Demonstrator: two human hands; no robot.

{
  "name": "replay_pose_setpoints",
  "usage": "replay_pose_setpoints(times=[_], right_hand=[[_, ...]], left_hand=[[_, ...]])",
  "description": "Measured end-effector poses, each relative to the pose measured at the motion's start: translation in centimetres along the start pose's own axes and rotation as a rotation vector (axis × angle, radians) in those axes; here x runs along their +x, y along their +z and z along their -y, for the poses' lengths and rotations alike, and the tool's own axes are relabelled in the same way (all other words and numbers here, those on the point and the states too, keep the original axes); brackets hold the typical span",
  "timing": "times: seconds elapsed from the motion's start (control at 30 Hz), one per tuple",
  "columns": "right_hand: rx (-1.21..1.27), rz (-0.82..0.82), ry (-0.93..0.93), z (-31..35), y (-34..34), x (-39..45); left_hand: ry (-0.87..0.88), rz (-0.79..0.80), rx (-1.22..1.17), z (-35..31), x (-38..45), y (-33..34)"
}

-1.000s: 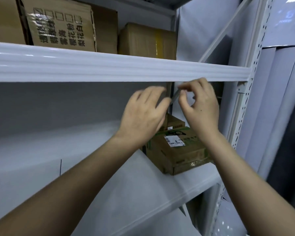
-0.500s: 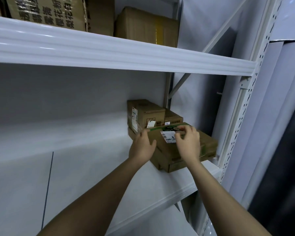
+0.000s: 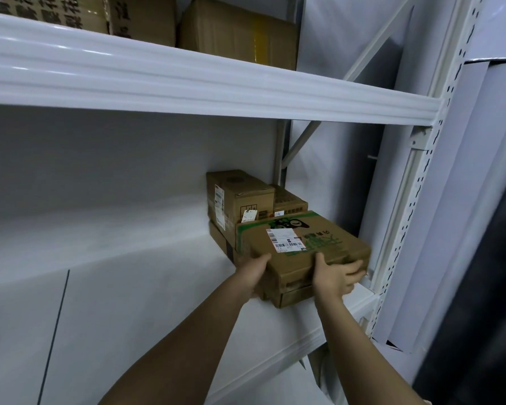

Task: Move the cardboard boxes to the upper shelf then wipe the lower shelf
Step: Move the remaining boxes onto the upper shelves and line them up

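A flat cardboard box with green print and a white barcode label (image 3: 319,244) sits at the right end of the white lower shelf (image 3: 129,302), stacked on another flat box (image 3: 292,296). My left hand (image 3: 253,273) grips its near left corner and my right hand (image 3: 336,277) grips its near right edge. Behind it stand a taller brown box (image 3: 240,197) and a smaller box (image 3: 289,201). The upper shelf (image 3: 187,89) carries several brown boxes, among them one with yellow tape (image 3: 240,33).
A white perforated upright post (image 3: 415,176) and a diagonal brace (image 3: 301,141) bound the shelf on the right. A dark seam (image 3: 54,331) runs across the lower shelf at the left. The grey back wall closes off the rear.
Both hands dropped from just under the upper shelf's edge down to the green-printed box and took hold of its near edge. The view tilted downward.
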State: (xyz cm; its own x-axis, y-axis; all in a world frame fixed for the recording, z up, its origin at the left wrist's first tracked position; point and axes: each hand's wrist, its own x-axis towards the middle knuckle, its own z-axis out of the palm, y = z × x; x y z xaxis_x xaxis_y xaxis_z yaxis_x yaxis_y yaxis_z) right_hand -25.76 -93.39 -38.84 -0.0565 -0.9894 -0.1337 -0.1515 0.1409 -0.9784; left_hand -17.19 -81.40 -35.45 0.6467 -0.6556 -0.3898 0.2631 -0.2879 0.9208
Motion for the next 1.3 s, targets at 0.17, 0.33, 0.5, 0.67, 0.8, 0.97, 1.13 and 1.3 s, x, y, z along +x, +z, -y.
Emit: replay_pose_setpoints(times=[0.17,0.33,0.5,0.67,0.8,0.97,1.13,1.3], right_hand=[[0.382,0.095,0.286,-0.4,0.5,0.6],[0.473,0.132,0.346,-0.7,0.6,0.9],[0.447,0.149,0.289,-1.0,0.0,1.1],[0.455,0.209,0.136,-1.0,-2.3,2.5],[0.38,0.366,-0.036,-0.4,-5.4,4.3],[0.257,0.68,-0.173,1.0,-8.9,5.3],[0.139,0.949,-0.233,2.3,-10.1,2.0],[-0.105,0.996,-0.319,2.9,-10.0,-2.3]], left_hand=[[-0.061,0.055,-0.054,0.6,0.8,0.6],[-0.052,0.069,-0.054,0.5,1.1,1.0],[-0.064,0.086,-0.05,0.7,0.4,1.0],[-0.039,0.016,-0.089,0.8,-0.3,0.6],[0.052,-0.194,-0.184,0.4,0.0,-0.8],[0.094,-0.261,-0.203,0.1,-0.3,-3.4],[0.129,-0.145,-0.145,1.3,-2.4,-6.1],[0.261,-0.243,0.087,1.8,-3.9,-9.3]])
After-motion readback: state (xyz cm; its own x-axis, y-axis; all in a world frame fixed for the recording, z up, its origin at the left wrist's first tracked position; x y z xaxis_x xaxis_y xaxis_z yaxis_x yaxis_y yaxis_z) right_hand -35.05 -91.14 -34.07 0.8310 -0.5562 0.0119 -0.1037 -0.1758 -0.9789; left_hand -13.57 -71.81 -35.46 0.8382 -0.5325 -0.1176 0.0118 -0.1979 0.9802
